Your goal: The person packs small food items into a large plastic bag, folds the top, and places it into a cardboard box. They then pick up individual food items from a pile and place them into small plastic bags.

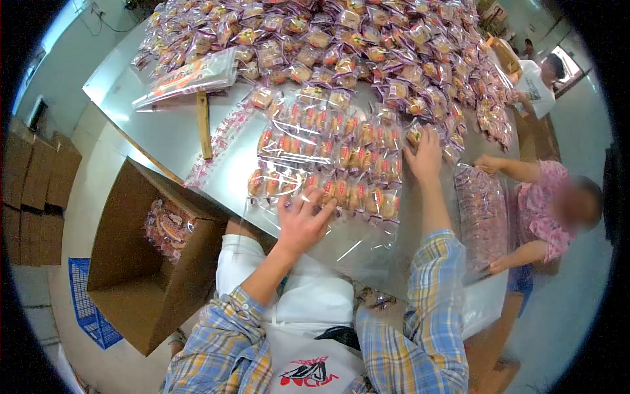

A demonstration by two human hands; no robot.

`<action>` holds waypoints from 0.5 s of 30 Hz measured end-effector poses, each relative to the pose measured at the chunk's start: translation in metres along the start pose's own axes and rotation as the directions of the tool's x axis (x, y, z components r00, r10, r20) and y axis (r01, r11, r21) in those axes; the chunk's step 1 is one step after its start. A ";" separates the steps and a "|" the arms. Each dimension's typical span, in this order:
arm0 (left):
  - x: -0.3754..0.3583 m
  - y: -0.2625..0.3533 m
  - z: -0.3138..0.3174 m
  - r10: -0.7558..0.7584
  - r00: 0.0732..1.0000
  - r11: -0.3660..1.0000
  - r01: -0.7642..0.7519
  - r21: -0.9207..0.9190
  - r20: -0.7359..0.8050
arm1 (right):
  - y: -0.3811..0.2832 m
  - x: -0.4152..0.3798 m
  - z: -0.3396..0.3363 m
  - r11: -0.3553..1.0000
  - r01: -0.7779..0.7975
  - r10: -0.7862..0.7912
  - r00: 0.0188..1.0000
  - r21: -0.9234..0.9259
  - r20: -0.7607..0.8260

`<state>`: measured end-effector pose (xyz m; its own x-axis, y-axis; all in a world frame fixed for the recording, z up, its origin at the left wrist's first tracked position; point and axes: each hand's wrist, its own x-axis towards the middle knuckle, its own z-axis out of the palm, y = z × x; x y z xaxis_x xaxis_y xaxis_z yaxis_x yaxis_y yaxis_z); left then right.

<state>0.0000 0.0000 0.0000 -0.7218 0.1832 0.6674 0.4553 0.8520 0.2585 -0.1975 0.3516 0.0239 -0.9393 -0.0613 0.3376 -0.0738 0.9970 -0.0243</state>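
Rows of small wrapped pastries (354, 157) lie side by side in a large clear plastic bag (367, 246) on the metal table. My left hand (305, 220) rests on the front row near its middle, fingers spread over the wrappers. To the right of the rows, my right hand (425, 157) has its fingers around a single wrapped pastry (414, 134) at the edge of the pile. A big heap of loose wrapped pastries (328, 49) covers the back of the table.
Flat printed bags (190, 79) and a wooden stick (204, 125) lie at left on the table (131, 79). An open cardboard box (131, 262) holding a filled pack stands beside my leg. At right, a co-worker (541, 203) handles another filled bag (481, 210).
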 end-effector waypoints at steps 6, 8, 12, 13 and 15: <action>0.001 -0.007 -0.009 0.002 1.000 1.000 -0.002 -0.010 0.006 | -0.029 0.005 -0.011 0.992 -0.096 0.096 0.995 0.080 0.010; -0.002 -0.005 -0.008 -0.022 1.000 0.999 0.022 -0.024 -0.004 | -0.029 -0.013 -0.005 0.992 -0.085 0.089 0.995 0.088 -0.043; -0.001 -0.006 -0.006 -0.037 0.996 0.993 0.028 -0.112 -0.075 | -0.012 -0.057 -0.002 0.841 -0.048 0.169 0.970 0.539 -0.177; -0.001 -0.007 -0.005 -0.038 0.995 0.994 0.029 -0.103 -0.092 | -0.015 -0.071 -0.009 0.719 -0.062 0.289 0.933 0.692 -0.217; -0.002 -0.009 -0.001 -0.034 0.992 0.996 0.024 -0.086 -0.121 | -0.028 -0.106 -0.031 0.318 -0.083 0.539 0.835 0.944 -0.108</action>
<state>-0.0016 -0.0086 -0.0027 -0.6685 0.0929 0.7379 0.4811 0.8106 0.3338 -0.0853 0.3321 0.0175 -0.7880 0.4916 0.3707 -0.2621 0.2770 -0.9244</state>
